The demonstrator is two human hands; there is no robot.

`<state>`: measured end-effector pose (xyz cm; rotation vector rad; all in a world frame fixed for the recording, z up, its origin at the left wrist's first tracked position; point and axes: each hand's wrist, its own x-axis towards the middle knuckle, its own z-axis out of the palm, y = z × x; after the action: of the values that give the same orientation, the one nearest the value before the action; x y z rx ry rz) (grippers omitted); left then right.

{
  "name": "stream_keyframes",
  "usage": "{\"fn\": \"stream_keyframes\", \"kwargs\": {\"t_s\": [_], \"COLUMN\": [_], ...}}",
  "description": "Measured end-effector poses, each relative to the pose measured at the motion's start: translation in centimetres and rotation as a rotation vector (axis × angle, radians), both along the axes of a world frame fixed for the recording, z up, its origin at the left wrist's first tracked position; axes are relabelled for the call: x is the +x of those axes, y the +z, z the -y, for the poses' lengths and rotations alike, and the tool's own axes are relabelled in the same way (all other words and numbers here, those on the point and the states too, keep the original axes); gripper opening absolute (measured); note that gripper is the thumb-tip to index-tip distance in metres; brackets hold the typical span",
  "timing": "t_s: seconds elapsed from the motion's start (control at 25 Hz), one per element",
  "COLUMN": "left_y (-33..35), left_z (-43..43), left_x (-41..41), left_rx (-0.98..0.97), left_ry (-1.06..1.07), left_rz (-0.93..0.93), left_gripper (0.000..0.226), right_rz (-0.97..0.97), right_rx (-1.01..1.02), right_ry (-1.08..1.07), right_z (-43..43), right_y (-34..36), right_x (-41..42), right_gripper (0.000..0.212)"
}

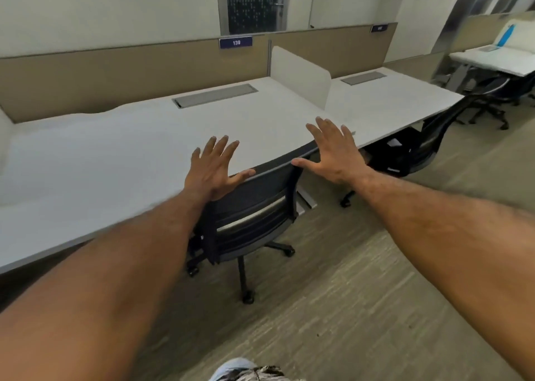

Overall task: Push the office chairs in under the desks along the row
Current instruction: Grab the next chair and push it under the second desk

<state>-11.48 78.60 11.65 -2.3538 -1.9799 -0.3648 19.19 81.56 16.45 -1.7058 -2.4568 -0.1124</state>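
Note:
A dark mesh-backed office chair [254,207] stands tucked against the front edge of a long white desk [139,149], its seat hidden under the top. My left hand [215,167] is open with fingers spread, over the left end of the chair's backrest top. My right hand [333,152] is also open and spread, over the right end of the backrest rim, thumb near the rim. Whether either palm touches the rim I cannot tell. A second dark chair [428,146] sits at the neighbouring desk [388,99] to the right, leaning back from its edge.
A white divider panel [301,75] separates the two desks. A tan partition [130,70] with a blue sign "139" [236,42] runs behind. Grey cable flaps [215,95] are set in the tops. More chairs [492,96] and another desk stand far right. Carpet floor lies below.

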Motion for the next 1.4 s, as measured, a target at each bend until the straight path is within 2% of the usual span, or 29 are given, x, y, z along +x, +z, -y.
{"fn": "stream_keyframes", "kwargs": {"t_s": [0.2, 0.36, 0.48, 0.56, 0.76, 0.84, 0.96, 1.2, 1.4], "left_y": [-1.3, -2.4, -4.6, -5.5, -5.3, -5.4, -5.2, -5.1, -5.3], "left_z": [-2.7, -6.3, -6.4, -6.2, -6.4, -6.4, -7.0, -8.6, -8.8], "left_x": [2.1, 3.8, 4.7, 4.9, 5.3, 5.6, 5.5, 4.1, 3.0], "left_rx": [-0.091, -0.121, -0.228, -0.242, -0.274, -0.296, -0.330, -0.323, -0.315], "left_ry": [0.086, 0.080, -0.023, -0.055, 0.241, 0.326, 0.360, 0.302, 0.299], "left_rz": [0.024, 0.027, -0.084, -0.134, 0.007, 0.021, 0.046, 0.026, 0.036], "left_gripper": [0.101, 0.107, 0.120, 0.120, 0.109, 0.107, 0.115, 0.108, 0.107], "right_rz": [-0.009, -0.003, 0.000, 0.005, 0.082, 0.096, 0.076, 0.039, 0.069], "right_rx": [-0.051, -0.089, -0.117, -0.187, -0.305, -0.268, -0.175, -0.086, -0.115], "right_ry": [0.077, 0.104, 0.138, 0.172, 0.269, 0.330, 0.403, 0.448, 0.471], "right_z": [-6.0, -10.6, -13.2, -14.3, -17.0, -18.0, -19.5, -20.8, -21.1], "right_y": [-1.7, -2.5, -3.7, -4.8, -7.9, -8.5, -9.0, -9.4, -9.4], "right_x": [0.0, -0.5, -0.1, 0.4, 0.8, 0.8, 0.5, -0.1, -1.4], "right_gripper": [0.099, 0.099, 0.097, 0.094, 0.099, 0.105, 0.107, 0.099, 0.088]}}
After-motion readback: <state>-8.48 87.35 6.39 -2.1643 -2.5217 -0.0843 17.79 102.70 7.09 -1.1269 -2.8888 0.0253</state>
